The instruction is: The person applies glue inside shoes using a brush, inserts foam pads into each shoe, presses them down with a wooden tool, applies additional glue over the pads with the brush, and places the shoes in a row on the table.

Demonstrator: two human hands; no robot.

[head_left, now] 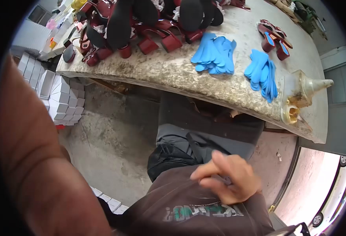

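Observation:
Very close to the camera, my left hand [49,169] fills the left side as a large blurred shape, with its fingertips not shown. Over my lap, in front of the brown shirt [181,212], is my right hand [236,179], slightly blurred. Its fingers are loosely bent and apart, and nothing shows between them. Neither hand touches the worktable [165,74]. Two piles of blue, insole-like pieces, a larger pile [215,54] and a smaller pile [261,74], lie near the table's front edge. Two dark red heeled sandals [274,37] with blue on their heels stand behind the smaller pile.
Many dark red heeled sandals [149,42] with black soles crowd the table's left half. A stained plastic bottle with a nozzle [308,86] and a cut container with yellowish residue [293,112] sit at the right corner. White boxes [63,98] are stacked on the left floor.

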